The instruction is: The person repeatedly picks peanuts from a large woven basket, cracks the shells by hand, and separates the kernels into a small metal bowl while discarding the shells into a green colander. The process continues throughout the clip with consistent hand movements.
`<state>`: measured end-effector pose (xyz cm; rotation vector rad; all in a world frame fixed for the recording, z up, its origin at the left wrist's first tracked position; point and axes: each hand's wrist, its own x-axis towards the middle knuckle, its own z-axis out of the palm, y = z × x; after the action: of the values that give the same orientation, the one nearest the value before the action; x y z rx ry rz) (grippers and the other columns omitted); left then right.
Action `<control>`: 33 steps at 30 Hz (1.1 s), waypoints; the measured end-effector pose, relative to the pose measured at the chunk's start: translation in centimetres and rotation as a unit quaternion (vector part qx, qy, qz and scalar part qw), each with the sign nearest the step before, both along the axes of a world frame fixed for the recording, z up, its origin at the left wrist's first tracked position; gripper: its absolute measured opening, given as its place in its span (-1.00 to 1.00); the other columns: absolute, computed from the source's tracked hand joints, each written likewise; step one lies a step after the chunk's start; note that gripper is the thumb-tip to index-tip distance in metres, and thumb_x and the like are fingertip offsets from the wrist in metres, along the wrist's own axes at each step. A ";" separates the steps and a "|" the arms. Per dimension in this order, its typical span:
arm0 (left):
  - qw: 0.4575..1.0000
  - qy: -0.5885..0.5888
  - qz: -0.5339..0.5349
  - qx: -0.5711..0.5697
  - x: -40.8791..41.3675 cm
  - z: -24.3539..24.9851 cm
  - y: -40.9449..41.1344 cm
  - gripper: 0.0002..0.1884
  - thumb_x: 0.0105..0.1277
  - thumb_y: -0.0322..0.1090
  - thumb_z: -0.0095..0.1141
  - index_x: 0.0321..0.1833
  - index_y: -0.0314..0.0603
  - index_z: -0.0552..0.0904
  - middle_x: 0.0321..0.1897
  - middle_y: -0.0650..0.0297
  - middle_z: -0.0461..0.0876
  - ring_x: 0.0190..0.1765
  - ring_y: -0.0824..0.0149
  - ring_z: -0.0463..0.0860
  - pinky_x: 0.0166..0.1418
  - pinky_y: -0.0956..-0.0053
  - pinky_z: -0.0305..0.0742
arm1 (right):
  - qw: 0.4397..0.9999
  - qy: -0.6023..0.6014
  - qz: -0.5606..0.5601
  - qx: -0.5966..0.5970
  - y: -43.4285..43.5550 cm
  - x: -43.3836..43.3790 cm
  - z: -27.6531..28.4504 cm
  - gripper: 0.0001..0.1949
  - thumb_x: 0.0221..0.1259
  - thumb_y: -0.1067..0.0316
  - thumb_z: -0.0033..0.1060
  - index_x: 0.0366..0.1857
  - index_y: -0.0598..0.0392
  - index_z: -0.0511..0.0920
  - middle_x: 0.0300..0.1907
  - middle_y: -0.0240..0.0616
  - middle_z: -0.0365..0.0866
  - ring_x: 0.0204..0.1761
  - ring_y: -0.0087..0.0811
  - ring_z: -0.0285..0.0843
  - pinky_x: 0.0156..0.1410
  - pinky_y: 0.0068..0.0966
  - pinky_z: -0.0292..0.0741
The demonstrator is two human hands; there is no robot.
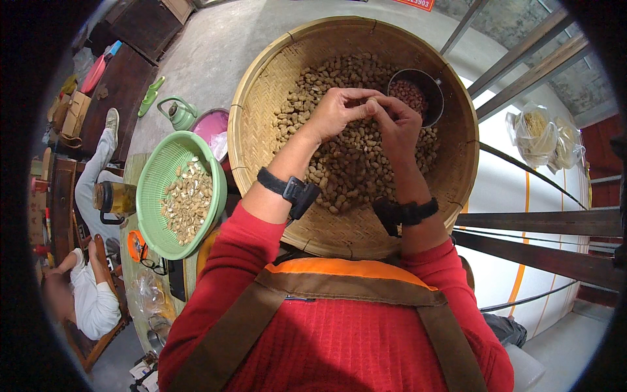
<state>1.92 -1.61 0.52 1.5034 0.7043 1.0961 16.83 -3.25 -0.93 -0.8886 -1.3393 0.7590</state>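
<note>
A large round woven bamboo tray [259, 98] lies before me, with a heap of unshelled peanuts [343, 171] in it. Over the heap my left hand [340, 111] and my right hand [399, 120] meet at the fingertips, pinching a small pale thing between them that looks like a peanut [372, 100]. Just beyond my right hand, inside the tray, stands a round metal container [433, 93] holding reddish shelled peanut kernels [407, 95]. Left of the tray, a green plastic colander basket [152, 196] holds broken peanut shells [188, 206].
On the left table [132, 169] are a jar of amber liquid [117, 197], eyeglasses [156, 265] and plastic bags. A green kettle [181, 115] stands near a pink basin [215, 125]. A seated person [95, 294] is at far left. Dark metal bars [539, 220] cross the right side.
</note>
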 end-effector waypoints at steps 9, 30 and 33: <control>1.000 0.000 -0.003 0.004 0.2 0.5 -0.3 -0.59 0.29 -0.16 0.20 0.08 -0.31 0.60 -0.05 0.21 0.65 0.02 0.38 0.58 0.14 0.47 0.48 | 0.999 -0.021 -0.022 0.026 0.2 0.0 0.2 -0.91 0.09 0.46 0.32 -0.35 0.21 0.68 -0.52 -0.40 0.64 -0.50 -0.70 0.45 -0.41 -0.68 0.39; 0.986 -0.067 -0.025 -0.154 -0.6 0.2 -0.3 -0.44 0.35 -0.02 0.10 0.29 -0.23 0.40 -0.13 0.33 0.59 -0.39 0.62 0.41 -0.38 0.75 0.31 | 0.996 -0.065 -0.050 0.030 0.2 0.0 0.3 -0.86 0.14 0.36 0.35 -0.27 0.14 0.70 -0.53 -0.49 0.59 -0.53 -0.74 0.33 -0.47 -0.66 0.31; 0.967 -0.155 0.006 -0.204 -1.1 0.2 -0.3 -0.38 0.42 0.13 -0.10 0.32 -0.24 0.34 -0.08 0.29 0.54 -0.43 0.63 0.33 -0.51 0.78 0.18 | 0.996 0.068 -0.046 -0.035 0.6 -0.1 0.3 -0.83 0.15 0.32 0.36 -0.24 0.13 0.70 -0.53 -0.48 0.57 -0.56 -0.74 0.26 -0.50 -0.65 0.25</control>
<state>0.82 -1.95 0.75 0.9532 0.6710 1.0861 16.74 -2.60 -0.65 -0.9315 -1.1502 0.7839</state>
